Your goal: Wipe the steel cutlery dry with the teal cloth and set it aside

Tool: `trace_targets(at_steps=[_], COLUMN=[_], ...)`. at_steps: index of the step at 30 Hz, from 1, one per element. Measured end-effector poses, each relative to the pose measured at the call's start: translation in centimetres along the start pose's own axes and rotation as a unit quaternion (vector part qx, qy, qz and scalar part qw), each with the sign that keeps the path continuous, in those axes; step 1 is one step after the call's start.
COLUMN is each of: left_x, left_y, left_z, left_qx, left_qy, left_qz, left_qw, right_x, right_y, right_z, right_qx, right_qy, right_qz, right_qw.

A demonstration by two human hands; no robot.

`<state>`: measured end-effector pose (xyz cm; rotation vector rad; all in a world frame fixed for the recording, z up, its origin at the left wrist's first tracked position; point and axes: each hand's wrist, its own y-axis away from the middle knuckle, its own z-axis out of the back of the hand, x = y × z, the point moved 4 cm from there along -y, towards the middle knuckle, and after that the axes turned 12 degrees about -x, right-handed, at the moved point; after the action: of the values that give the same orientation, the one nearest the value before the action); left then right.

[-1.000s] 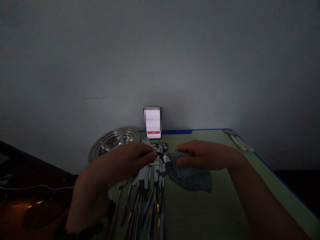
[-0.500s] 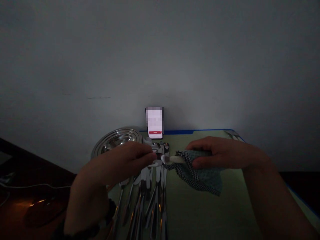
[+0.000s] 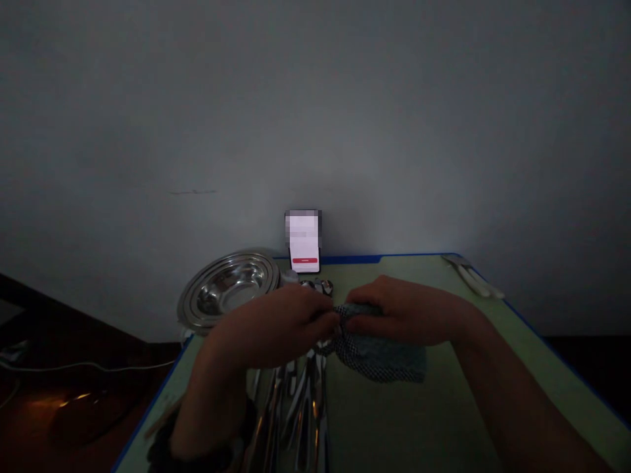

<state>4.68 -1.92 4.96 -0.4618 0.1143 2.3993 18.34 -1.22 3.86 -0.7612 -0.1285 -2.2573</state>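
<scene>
My left hand point(image 3: 286, 325) is closed, its thumb and fingers pinched at the near end of a white-handled utensil that is now almost wholly hidden. Close beside it, my right hand point(image 3: 409, 312) grips a grey-green cloth point(image 3: 387, 358) with a black-and-white checked border. The cloth is bunched around the utensil between both hands, and its loose part hangs below my right fingers. Underneath my left hand and wrist, several pieces of metal cutlery point(image 3: 305, 410) lie side by side on the green-topped table point(image 3: 394, 427).
Nested steel bowls point(image 3: 241, 286) stand at the table's back left. A lit phone point(image 3: 304, 243) leans against the wall point(image 3: 315, 118). White-handled utensils point(image 3: 473, 279) lie at the back right edge. A white cable point(image 3: 89, 366) runs at the left.
My right hand has slid left with the cloth, and my left hand has shifted right, so they nearly meet. The white handle is now covered. The bowls and right-edge utensils show more fully.
</scene>
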Motion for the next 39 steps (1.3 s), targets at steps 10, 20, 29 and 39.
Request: trace_targets(at_steps=[10, 20, 29, 39], left_x=[2.3, 3.2, 1.8, 0.6], left_y=[1.3, 0.9, -0.2, -1.0], left_z=[0.4, 0.6, 0.4, -1.0], left_qx=[-0.01, -0.05, -0.079, -0.046], left_qy=[0.06, 0.023, 0.009, 0.016], left_qz=[0.047, 0.098, 0.048, 0.038], left_qw=[0.997, 0.994, 0.996, 0.998], right_x=[-1.9, -2.1, -1.3, -1.5], right_y=[1.6, 1.5, 0.7, 0.1], right_z=[1.1, 1.5, 1.2, 0.2], right_qx=[0.069, -0.015, -0.057, -0.033], right_qy=[-0.082, -0.075, -0.01, 0.041], right_qz=[-0.1, -0.117, -0.089, -0.051], right_qw=[0.989, 0.99, 0.994, 0.997])
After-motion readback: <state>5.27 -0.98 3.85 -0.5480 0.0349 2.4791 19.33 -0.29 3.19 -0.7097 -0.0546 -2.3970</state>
